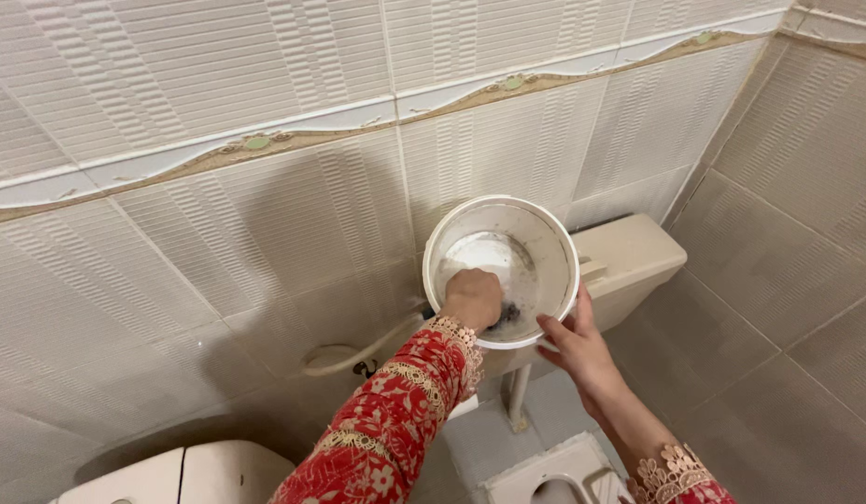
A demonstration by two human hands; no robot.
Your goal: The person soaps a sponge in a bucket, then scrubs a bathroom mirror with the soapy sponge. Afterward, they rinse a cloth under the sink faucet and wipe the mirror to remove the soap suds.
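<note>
A white plastic bucket [545,245] is tipped toward me, its dirty inside showing. My left hand [472,299] is down inside it, fingers closed on a dark scrubbing pad [506,315] pressed against the bucket's bottom. My right hand [575,347] grips the bucket's lower rim from outside, thumb over the edge. Both arms wear red flowered sleeves with lace cuffs.
A beige toilet cistern [633,252] is mounted on the tiled wall just behind the bucket, with a pipe [517,392] running down. A white hose [358,353] loops along the wall at the left. A white appliance top [185,476] sits at the bottom left, a squat toilet pan [554,476] below.
</note>
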